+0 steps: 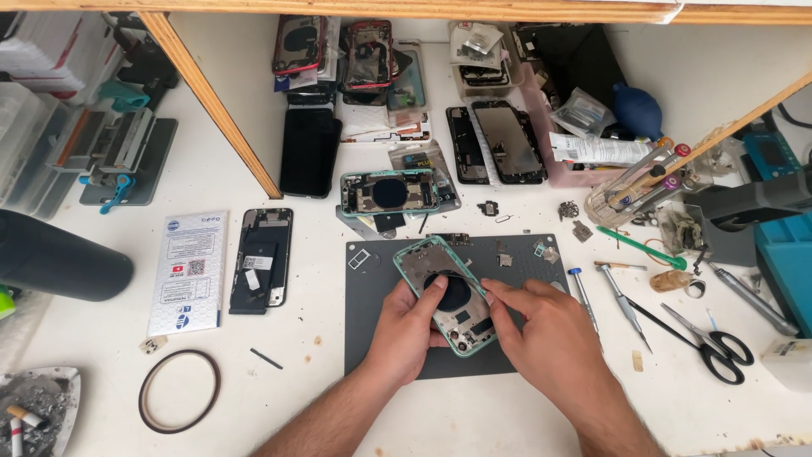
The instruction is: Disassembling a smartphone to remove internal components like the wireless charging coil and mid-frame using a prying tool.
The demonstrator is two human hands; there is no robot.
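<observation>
- Nearest the lens: two bare forearms rising from the bottom edge, meeting over a dark grey work mat (381,338) on the white bench (355,415).
- Left hand (406,326) wrapped round the lower left side of a mint-green phone housing (444,292), thumb laid across its dark round centre, fingers tucked beneath.
- Right hand (541,326) lying over the lower right corner of the same housing, fingers drawn close together, forefinger and thumb tips pressed onto the inner parts; impossible to tell whether anything small is pinched between them.
- Housing itself held tilted, open side up, just above the middle of the mat, top end pointing up-left.
- On the mat's upper edge: a few tiny loose parts and a small tray piece (359,258).
- Just beyond the mat: a second green housing (391,193) lying flat, a black phone (309,152) to its left.
- Left of the mat: a dark opened phone back (262,258), then a tall white rectangular package (188,271) with blue round marks and small print, lying flat.
- Lower left: a brown ring of band (179,391), a short black sliver (266,359).
- Right of the mat: a blue-tipped screwdriver (582,296), tweezers (628,306), black-handled scissors (709,343), a green-handled tool (639,247).
- Farther back right: a white tube (599,150) with dark print, a blue rubber blower (638,110), a clear holder of drivers (643,182).
- Back centre: a stack of red-rimmed phone frames (368,55), two black screen panels (497,142).
</observation>
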